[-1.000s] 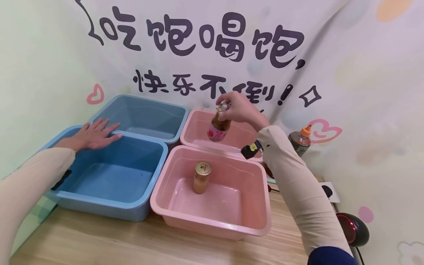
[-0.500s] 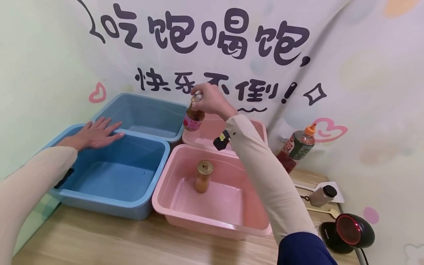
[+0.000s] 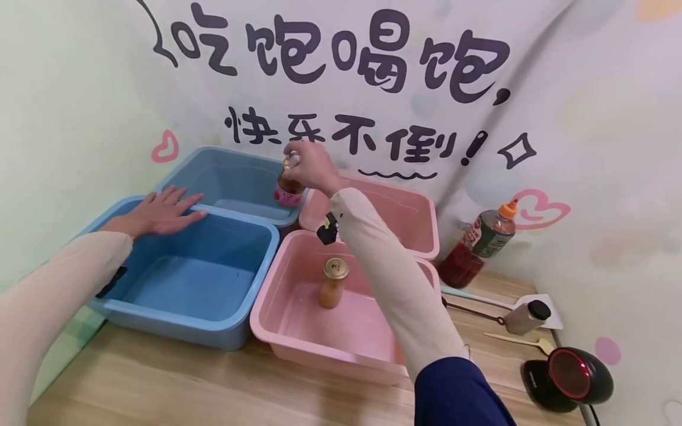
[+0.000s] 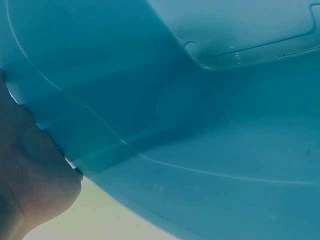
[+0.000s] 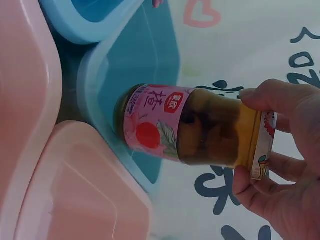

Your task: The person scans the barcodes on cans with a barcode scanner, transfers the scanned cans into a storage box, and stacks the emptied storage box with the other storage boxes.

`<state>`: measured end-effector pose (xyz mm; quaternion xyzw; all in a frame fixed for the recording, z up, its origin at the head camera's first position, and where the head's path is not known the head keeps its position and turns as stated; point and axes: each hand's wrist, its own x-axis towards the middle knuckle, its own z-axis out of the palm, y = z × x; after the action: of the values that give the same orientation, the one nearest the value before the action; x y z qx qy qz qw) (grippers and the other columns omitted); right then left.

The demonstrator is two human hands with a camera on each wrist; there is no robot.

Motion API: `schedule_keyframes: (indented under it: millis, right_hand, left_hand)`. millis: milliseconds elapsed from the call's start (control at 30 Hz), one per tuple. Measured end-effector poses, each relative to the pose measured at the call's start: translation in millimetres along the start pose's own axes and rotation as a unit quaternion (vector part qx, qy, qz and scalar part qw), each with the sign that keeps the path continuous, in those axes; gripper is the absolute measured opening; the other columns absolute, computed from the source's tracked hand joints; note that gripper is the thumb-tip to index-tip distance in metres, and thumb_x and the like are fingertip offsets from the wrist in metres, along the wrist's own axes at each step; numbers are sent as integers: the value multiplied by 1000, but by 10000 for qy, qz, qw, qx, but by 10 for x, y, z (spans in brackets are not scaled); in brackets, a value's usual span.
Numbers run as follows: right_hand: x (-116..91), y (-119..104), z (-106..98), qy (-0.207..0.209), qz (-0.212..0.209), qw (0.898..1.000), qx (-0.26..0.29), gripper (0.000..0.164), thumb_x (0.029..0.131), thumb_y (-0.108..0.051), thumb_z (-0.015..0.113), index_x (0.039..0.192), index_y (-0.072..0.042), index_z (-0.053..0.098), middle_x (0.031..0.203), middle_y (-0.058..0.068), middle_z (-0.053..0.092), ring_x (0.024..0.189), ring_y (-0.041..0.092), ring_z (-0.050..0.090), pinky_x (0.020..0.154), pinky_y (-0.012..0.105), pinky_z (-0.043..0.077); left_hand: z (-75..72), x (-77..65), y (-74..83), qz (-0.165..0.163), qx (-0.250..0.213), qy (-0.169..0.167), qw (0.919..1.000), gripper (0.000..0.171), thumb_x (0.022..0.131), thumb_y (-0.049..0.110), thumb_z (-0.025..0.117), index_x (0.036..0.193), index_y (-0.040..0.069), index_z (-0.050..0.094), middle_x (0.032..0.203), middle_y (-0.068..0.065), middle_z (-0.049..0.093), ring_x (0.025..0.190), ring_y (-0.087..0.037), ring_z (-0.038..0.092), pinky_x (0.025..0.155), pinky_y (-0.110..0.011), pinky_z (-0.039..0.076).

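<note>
My right hand [image 3: 311,165] grips a glass jar of fruit [image 5: 200,127] by its lid, fingers and thumb curled round the top. The jar has a pink label and hangs over the right end of the back blue tub [image 3: 234,201]. My left hand [image 3: 162,212] lies with fingers spread on the rim between the two blue tubs; in the left wrist view part of that hand shows at the edge of the front blue tub [image 4: 125,90]. A second jar [image 3: 333,284] with a gold lid stands upright in the front pink tub [image 3: 341,361].
A back pink tub [image 3: 396,204] stands behind the front one. To the right are a red sauce bottle [image 3: 476,245] with an orange cap, a white spatula [image 3: 549,310], a small black-capped bottle [image 3: 527,316], a pale spoon [image 3: 543,345] and a black device [image 3: 578,373].
My right hand has carried the jar leftward, from above the back pink tub to above the back blue tub. The left hand keeps its place on the rim.
</note>
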<state>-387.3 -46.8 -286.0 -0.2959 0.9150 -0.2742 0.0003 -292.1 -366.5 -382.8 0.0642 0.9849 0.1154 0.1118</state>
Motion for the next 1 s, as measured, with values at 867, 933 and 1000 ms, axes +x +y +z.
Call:
schedule_keyframes:
  millis: [867,933,1000]
  right_hand:
    - [128,179,862,-1001,-266,9927,-620,39,92,-17,71,129,-13,62,121,8,64,108,21,57,91,33,52]
    - [137,181,891,-1040,-316,9918,-675,39,92,-16,71,130,-13,62,122,8,64,109,22,57,92,34,53]
    - [151,190,922,-1086,-341,9907,-739,40,92,-15,70,131,-12,61,124,8,64,112,22,57,95,35,52]
  left_hand:
    - [18,36,7,-67,57,91,9999,79,102,56,37,156,0,22,158,-39,11,146,-60,1,115,-74,-3]
    - [26,36,0,-65,73,83,9999,80,102,57,37,156,0,22,158,-39,11,146,-60,1,115,-74,-3]
    - [31,47,-11,-58,51,72,9999,81,102,58,36,156,0,22,158,-39,11,146,-59,1,115,-74,-4]
